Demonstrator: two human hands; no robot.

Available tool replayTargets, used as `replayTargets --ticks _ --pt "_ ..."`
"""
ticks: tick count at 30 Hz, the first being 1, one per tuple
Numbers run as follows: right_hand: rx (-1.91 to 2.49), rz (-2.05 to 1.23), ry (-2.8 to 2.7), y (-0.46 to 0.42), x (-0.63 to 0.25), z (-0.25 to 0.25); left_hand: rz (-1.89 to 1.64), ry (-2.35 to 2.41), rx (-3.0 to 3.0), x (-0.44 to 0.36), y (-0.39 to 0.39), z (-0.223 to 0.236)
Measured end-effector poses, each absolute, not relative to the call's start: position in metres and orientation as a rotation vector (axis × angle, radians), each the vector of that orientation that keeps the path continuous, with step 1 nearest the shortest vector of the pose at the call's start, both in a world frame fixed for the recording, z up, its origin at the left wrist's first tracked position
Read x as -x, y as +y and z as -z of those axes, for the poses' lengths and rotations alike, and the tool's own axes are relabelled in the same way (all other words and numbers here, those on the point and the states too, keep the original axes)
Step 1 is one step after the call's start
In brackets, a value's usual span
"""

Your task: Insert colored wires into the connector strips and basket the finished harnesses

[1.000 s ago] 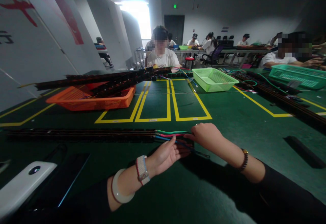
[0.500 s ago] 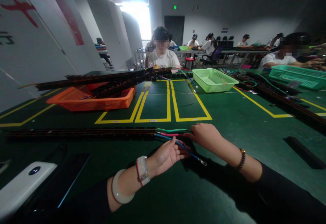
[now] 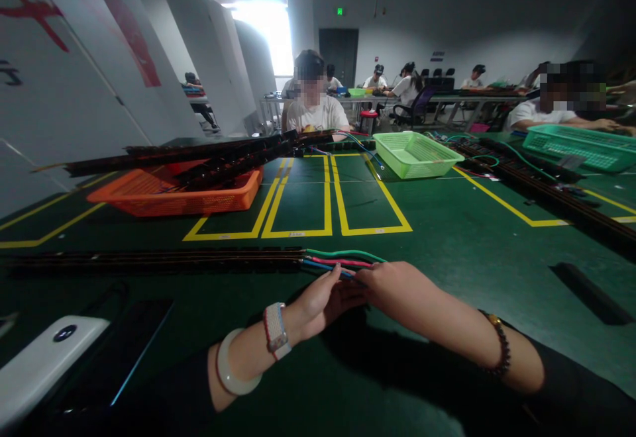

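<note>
A long black strip (image 3: 173, 263) with thin copper-coloured lines lies across the table in front of me. From its right end come a green wire (image 3: 348, 253), a red wire (image 3: 340, 262) and a blue wire (image 3: 318, 265). My left hand (image 3: 318, 304), palm turned up, has its thumb over the blue wire and its fingers beneath. Meeting it from the right, my right hand (image 3: 397, 294) is closed on the wires, fingertips beside the left fingers. The far wire ends are hidden by my right hand.
An orange basket (image 3: 193, 205) carries more black strips (image 3: 209, 149) at the back left. Beyond the yellow-taped boxes stands a light green basket (image 3: 417, 162). A white device (image 3: 54, 364) and a dark phone-like slab (image 3: 124, 347) lie at left, a black piece (image 3: 589, 294) at right. People sit opposite.
My right hand has moved down and nearer, from the green and red wires to beside my left fingers, covering the blue wire's end. My left hand stays nearly in place.
</note>
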State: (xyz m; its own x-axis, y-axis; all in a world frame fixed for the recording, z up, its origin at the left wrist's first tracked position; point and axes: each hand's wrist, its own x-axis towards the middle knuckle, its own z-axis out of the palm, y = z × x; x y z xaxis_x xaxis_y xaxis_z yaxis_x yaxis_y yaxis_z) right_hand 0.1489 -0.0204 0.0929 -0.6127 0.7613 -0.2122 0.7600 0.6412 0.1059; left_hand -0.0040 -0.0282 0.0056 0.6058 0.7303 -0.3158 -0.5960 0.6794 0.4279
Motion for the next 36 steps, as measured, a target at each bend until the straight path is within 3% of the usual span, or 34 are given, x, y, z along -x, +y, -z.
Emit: replayTargets --ticks 5,20,27,36 --pt "-1.193 -0.072 2.677 -0.003 -0.162 -0.096 -0.666 0.472 -0.423 0.006 -0.033 -0.010" --pt "-1.278 0.295 2.742 0.023 -0.172 -0.092 -0.637 0.430 -0.536 0.006 -0.030 -0.005" --pt "-1.374 0.279 2.996 0.036 -0.167 -0.048 -0.632 0.449 -0.561 0.006 -0.031 -0.009" --pt "-1.548 0.788 2.717 0.042 -0.164 -0.036 -0.633 0.455 -0.561 0.006 -0.032 -0.013"
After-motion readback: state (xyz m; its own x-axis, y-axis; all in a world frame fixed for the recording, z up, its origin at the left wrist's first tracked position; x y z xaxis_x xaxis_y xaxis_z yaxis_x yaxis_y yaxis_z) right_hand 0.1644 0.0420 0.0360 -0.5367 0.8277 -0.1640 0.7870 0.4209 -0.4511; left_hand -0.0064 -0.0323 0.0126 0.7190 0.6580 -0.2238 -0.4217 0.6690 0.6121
